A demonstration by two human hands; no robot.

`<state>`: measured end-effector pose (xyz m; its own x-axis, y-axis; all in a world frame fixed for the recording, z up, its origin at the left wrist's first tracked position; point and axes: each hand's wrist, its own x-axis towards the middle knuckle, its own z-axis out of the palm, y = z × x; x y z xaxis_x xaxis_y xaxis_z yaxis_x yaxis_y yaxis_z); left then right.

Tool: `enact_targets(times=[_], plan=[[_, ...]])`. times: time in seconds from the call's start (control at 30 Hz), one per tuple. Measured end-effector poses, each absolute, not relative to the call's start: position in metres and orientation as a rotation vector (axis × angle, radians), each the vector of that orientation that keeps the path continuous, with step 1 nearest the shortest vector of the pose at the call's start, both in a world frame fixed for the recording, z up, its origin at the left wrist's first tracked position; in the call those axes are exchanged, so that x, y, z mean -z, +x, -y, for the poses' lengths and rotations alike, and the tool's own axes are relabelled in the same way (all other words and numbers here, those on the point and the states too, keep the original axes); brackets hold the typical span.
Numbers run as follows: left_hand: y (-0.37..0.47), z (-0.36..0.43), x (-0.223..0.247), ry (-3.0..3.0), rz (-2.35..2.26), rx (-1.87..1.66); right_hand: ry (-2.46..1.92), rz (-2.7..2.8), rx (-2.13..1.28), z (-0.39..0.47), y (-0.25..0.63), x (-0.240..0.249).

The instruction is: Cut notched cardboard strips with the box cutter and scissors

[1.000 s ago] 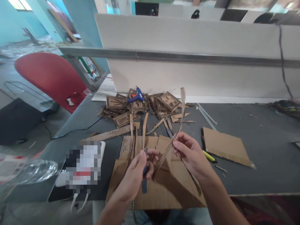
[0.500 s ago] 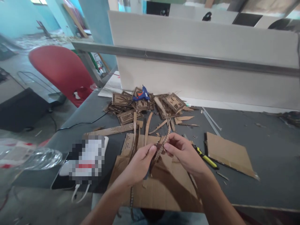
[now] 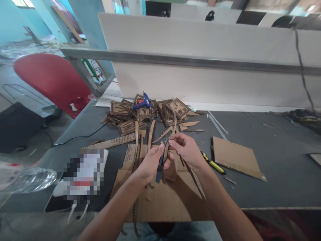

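We see even, moderate light, with shadow darkening the cardboard sheet (image 3: 165, 206). The cardboard strip (image 3: 166, 152) looks slightly soft (the plastic bottle (image 3: 41, 180) glints), and outer edges stretch.

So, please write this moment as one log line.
left hand: holds blue strip | right hand: pinches cardboard strip | glue gun: on cardboard panels

there are two hands (image 3: 187, 150) and one glue gun (image 3: 144, 102).

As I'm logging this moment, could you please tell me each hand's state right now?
Left hand: closed, holding a flat dark blue object.
Right hand: closed, pinching a corrugated cardboard strip.
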<state>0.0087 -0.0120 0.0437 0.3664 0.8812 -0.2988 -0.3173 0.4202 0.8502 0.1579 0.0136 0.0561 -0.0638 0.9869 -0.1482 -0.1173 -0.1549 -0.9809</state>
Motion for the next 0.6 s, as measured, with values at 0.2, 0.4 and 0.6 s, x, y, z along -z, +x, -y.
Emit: enact_targets(times=[0.2, 0.4, 0.6], plan=[[0.010, 0.014, -0.045, 1.023, -0.988, -0.856, -1.247, 1.095, -1.341, -0.019, 0.159, -0.050], [-0.004, 0.031, -0.039, 1.443, -1.420, -0.955, -1.250, 0.924, -1.276, -0.030, 0.164, -0.054], [-0.001, 0.051, -0.037, 1.532, -1.564, -0.896, -1.236, 0.820, -1.274, -0.032, 0.166, -0.057]])
